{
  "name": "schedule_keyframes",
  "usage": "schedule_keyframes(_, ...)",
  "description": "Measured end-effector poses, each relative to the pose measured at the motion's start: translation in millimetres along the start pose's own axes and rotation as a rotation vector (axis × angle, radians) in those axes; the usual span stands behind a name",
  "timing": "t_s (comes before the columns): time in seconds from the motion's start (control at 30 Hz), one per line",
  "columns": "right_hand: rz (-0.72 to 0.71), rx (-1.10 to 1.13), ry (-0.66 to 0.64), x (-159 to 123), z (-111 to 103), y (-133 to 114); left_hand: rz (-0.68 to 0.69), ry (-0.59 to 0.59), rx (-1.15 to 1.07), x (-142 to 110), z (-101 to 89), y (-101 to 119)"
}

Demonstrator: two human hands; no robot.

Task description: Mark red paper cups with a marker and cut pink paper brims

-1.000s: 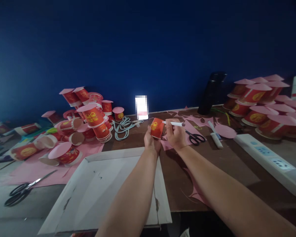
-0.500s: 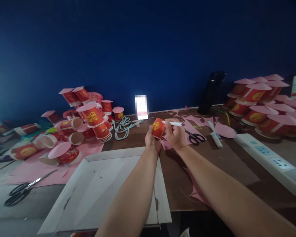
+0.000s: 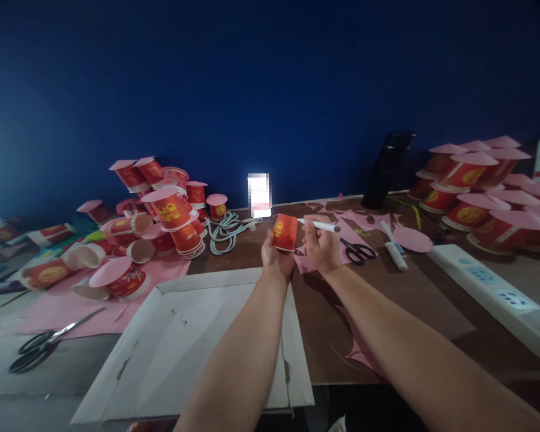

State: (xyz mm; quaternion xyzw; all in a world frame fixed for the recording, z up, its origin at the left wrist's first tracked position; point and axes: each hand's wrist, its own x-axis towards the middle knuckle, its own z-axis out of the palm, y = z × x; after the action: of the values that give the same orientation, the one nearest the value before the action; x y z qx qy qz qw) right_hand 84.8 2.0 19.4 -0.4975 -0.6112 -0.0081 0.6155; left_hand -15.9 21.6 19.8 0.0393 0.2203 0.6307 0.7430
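Observation:
A red paper cup [image 3: 286,233] with gold printing is gripped in my left hand [image 3: 276,258], its printed side turned to the left. My right hand [image 3: 321,246] pinches a white marker pen [image 3: 321,225], whose tip points left at the cup's right edge. Whether the tip touches the cup I cannot tell. Just right of my right hand lie black-handled scissors [image 3: 360,253] on pink paper scraps [image 3: 348,222]. Below my left forearm is a shallow white box lid [image 3: 184,354].
Red cups with pink paper discs are piled at left [image 3: 166,210] and stacked at right [image 3: 472,171]. A lit phone [image 3: 258,195], a coiled cable [image 3: 225,234], a black bottle [image 3: 387,171], a power strip [image 3: 490,294] and more scissors [image 3: 49,342] stand or lie around.
The cup has turned in my left hand, its gold print shifting left and more plain red showing. The pen tip has moved slightly right, from over the cup to its edge.

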Motion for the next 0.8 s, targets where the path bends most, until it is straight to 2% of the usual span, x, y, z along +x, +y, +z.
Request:
schedule_keyframes(0.37,-0.044,0.028,-0.046,-2.5,1.2,-1.7,0.018,-0.071,0.043,-9.1,4.5,-0.7)
schedule_keyframes(0.57,-0.047,0.024,-0.04,-1.9,1.3,-3.1,0.03,-0.028,0.06,-8.1,6.0,-1.6)
schedule_keyframes(0.8,-0.05,0.0,-0.017,-1.1,1.4,-5.1,0.032,-0.038,0.047,-9.4,7.5,-2.2)
